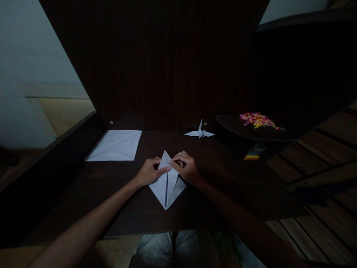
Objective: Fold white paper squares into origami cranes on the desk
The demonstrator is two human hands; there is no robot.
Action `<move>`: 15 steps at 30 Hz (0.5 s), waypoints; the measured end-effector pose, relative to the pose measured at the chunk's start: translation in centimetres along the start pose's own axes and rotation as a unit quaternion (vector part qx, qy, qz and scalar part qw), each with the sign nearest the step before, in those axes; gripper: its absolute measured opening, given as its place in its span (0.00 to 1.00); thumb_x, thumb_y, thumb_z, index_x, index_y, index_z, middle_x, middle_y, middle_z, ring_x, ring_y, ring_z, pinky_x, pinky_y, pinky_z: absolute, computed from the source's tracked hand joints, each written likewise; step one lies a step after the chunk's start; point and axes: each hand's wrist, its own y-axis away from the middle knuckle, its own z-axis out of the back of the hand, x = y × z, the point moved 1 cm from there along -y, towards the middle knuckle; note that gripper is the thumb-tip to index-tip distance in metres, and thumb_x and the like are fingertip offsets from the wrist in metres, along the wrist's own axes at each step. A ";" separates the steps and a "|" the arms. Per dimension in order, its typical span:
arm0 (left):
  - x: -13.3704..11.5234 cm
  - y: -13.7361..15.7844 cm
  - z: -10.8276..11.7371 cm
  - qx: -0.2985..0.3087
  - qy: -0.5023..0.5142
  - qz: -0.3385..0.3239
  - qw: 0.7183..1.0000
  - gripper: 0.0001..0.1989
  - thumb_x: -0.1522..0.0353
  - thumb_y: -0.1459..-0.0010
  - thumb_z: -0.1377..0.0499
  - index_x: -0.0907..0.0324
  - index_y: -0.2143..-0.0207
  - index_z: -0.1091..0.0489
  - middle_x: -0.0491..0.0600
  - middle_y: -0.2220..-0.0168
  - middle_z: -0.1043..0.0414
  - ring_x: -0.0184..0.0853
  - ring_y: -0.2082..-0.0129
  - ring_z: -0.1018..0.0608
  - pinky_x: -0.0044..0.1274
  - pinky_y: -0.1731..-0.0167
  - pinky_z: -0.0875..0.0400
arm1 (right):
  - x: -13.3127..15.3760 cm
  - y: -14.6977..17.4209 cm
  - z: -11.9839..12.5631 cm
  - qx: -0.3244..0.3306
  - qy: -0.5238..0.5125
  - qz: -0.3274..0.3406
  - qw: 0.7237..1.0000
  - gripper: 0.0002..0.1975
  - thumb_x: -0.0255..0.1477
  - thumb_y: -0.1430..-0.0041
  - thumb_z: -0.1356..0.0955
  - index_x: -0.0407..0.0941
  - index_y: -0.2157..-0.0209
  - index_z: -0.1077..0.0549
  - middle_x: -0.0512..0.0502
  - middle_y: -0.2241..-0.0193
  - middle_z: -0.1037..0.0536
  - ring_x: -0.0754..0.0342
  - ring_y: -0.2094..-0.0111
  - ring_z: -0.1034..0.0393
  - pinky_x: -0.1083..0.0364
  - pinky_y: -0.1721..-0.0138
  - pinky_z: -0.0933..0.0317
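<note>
White paper [161,186], folded into a layered diamond, lies on the dark tabletop [111,201].

Dim light; pale wall [25,48] at left; dark wood-grain desk [220,163], upright back panel [156,67]; wooden slats [337,160] at right.

- From your head, the view looks forward and down, close above the dark-brown, flat wooden desktop [111,175].
- You face the dark-brown, upright wooden panel [167,67] at the far side.

gap: between sheet [113,145] and crane [200,133] | obstacles: folded paper [171,182], curved shelf [230,122]
</note>
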 end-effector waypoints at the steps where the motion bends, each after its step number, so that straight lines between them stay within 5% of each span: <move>1: 0.0 0.0 -0.1 0.012 -0.011 -0.007 1.000 0.12 0.62 0.48 0.38 0.62 0.68 0.23 0.51 0.68 0.24 0.37 0.67 0.25 0.25 0.65 0.32 | 0.1 0.0 0.1 0.001 -0.008 -0.002 1.000 0.06 0.31 0.46 0.32 0.44 0.74 0.27 0.48 0.75 0.28 0.56 0.74 0.40 0.56 0.74 0.45; 15: -0.1 0.4 -0.8 0.076 -0.074 -0.053 0.993 0.12 0.61 0.47 0.39 0.62 0.73 0.25 0.48 0.72 0.27 0.34 0.70 0.28 0.24 0.66 0.34 | 0.2 -0.2 0.0 -0.014 -0.131 -0.038 0.991 0.08 0.31 0.47 0.31 0.43 0.76 0.27 0.48 0.75 0.29 0.56 0.72 0.36 0.57 0.74 0.43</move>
